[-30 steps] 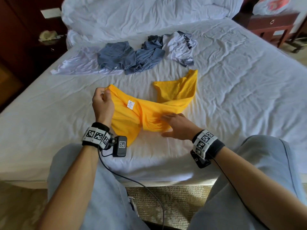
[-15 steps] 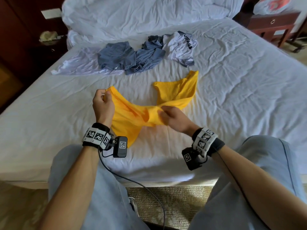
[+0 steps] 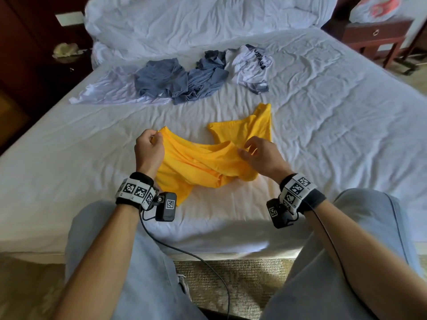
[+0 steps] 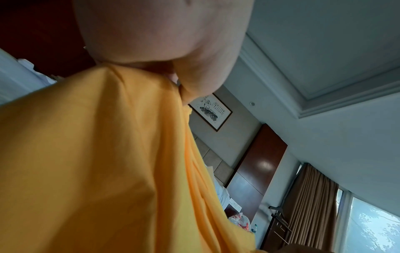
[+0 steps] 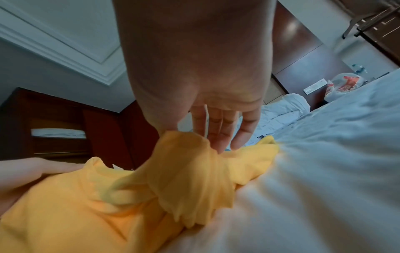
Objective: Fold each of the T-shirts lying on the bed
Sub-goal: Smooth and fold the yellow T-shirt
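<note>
A yellow T-shirt (image 3: 203, 162) lies bunched on the white bed (image 3: 323, 135) in front of me, one part trailing toward the far right. My left hand (image 3: 156, 137) grips its left end in curled fingers and holds it slightly raised; the left wrist view shows the yellow T-shirt (image 4: 97, 162) hanging from the left hand (image 4: 168, 75). My right hand (image 3: 246, 150) pinches a raised edge between thumb and fingers. In the right wrist view the yellow T-shirt (image 5: 151, 179) peaks up into the right hand (image 5: 194, 135), whose other fingers stay fairly straight.
Farther back lie two grey-blue shirts (image 3: 161, 79) (image 3: 205, 82), a white shirt with dark print (image 3: 251, 65) and a pale shirt (image 3: 111, 91). A rumpled duvet (image 3: 196, 19) fills the head of the bed. A wooden nightstand (image 3: 374, 35) stands at the right. My knees are at the bed's near edge.
My right hand left the shirt's lower middle, took an edge and drew it up and to the right, stretching the cloth. The white label went out of sight. My left hand stayed put.
</note>
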{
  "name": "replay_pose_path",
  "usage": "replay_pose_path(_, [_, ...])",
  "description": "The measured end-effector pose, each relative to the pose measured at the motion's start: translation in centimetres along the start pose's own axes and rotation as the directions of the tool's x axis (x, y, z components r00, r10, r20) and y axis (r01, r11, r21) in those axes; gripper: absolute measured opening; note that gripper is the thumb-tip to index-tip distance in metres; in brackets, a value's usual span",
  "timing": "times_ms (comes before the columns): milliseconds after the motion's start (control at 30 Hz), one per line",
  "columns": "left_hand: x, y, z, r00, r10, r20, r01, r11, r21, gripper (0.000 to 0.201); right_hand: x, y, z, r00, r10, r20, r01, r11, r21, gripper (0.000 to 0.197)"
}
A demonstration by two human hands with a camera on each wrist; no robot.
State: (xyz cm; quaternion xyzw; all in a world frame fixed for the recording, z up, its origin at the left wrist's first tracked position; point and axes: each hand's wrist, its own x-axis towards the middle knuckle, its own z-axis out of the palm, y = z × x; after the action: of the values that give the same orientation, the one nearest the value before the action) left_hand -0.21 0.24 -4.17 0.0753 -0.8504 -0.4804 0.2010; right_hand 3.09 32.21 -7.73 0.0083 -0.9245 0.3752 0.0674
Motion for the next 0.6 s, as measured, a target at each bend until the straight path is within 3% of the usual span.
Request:
replay_pose_path(167, [-0.2, 0.3, 0.0, 1.0, 0.014, -0.003, -0.014, 1.0, 0.023, 0.021, -0.4, -0.2, 0.8, 0.986, 0.042, 0.163, -0.032, 0.997, -0.065, 0.031])
replay_pose_path(333, [-0.4, 0.5, -0.2, 0.999, 0.036, -0.014, -0.035, 0.998, 0.043, 0.02, -0.1, -0.2, 0.2, 0.969, 0.038, 0.246, -0.026, 0.998, -0.051, 0.023])
replay_pose_path(467, [-0.7, 1.3, -0.5, 0.997, 0.054, 0.047, -0.056, 0.998, 0.034, 0.021, -0.3, -0.7, -1.2, 0.965, -0.044, 0.257, -0.024, 0.966, 0.257, 0.037])
replay_pose_path(533, [-0.6, 1.6, -0.7, 0.994, 0.039, 0.106, -0.038, 0.999, -0.015, 0.021, -0.5, -1.3, -2.2, 0.947, -0.079, 0.31, -0.074, 0.889, 0.453, 0.042])
replay_pose_path(600, [-0.6, 1.8, -0.9, 0.992, 0.039, 0.121, -0.035, 0.999, -0.032, 0.015, -0.7, -1.8, -2.8, 0.936, -0.151, 0.317, -0.068, 0.808, 0.586, 0.033])
